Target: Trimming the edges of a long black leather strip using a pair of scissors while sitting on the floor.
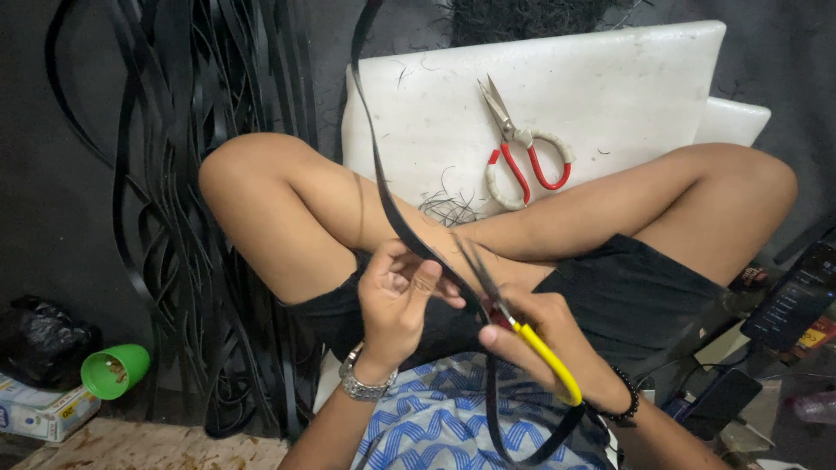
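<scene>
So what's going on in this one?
A person sits cross-legged on the floor, cutting a long black strip with yellow-handled scissors. The left hand pinches the strip in front of the lap, while the right hand works the scissors with the blades at the strip. A second pair, red-handled scissors, lies unused on a white board beyond the legs. A heap of black strips lies to the left, with a green cup on its side nearby.
</scene>
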